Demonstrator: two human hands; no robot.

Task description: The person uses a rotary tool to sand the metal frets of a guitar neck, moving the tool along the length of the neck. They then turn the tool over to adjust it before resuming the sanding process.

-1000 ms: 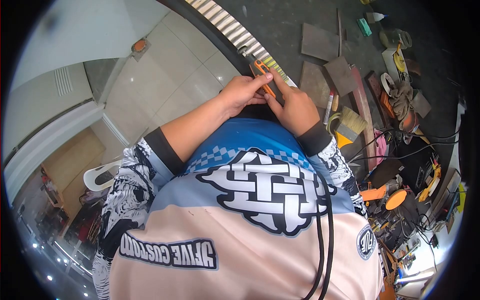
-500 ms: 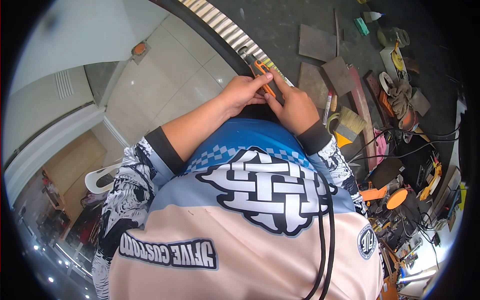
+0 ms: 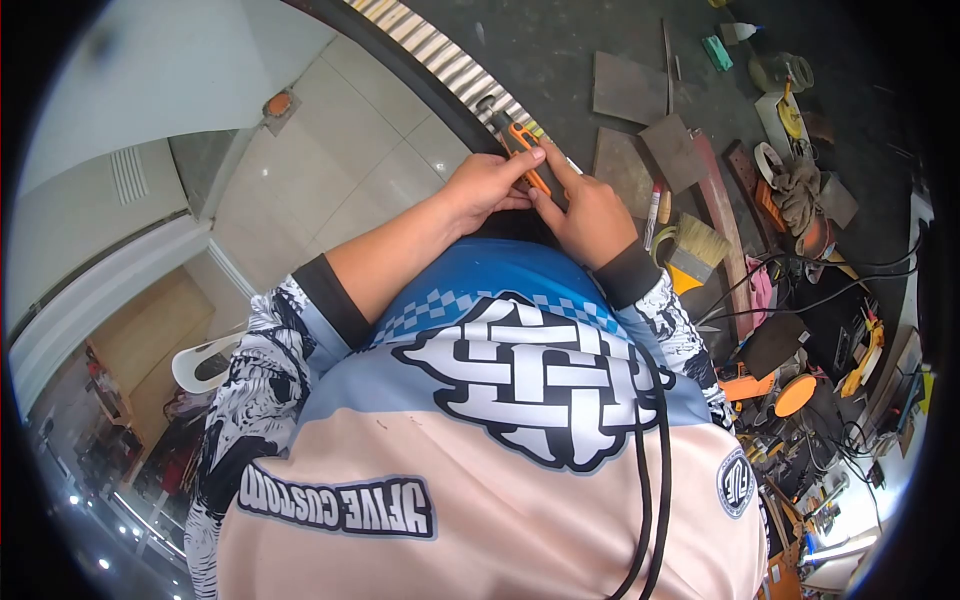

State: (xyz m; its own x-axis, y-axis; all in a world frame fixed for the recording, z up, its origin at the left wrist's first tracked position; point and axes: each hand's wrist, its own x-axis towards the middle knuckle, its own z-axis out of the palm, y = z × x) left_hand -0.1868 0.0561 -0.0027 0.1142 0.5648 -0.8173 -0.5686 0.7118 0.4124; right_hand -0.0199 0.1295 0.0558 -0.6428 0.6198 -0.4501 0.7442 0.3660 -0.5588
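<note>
A dark and orange hand tool (image 3: 520, 145) with a rounded metal tip is held near the top centre, over the edge of a ribbed metal strip (image 3: 440, 50). My left hand (image 3: 485, 187) is closed round the lower part of the tool, its thumb on the orange side. From the right, my right hand (image 3: 592, 215) grips the same tool, with the index finger stretched along it and the thumb near its lower end. Some of the fingers under the tool are hidden.
Right of my hands lie metal plates (image 3: 630, 88), a wide paintbrush (image 3: 698, 245), a marker (image 3: 653, 215) and a long reddish bar (image 3: 722, 215). Farther right are a glass jar (image 3: 785, 72), a rag (image 3: 799, 195), black cables and an orange disc (image 3: 795, 397).
The view has shifted slightly, so the plates and the ribbed strip sit a little farther left. Both hands keep their hold on the tool.
</note>
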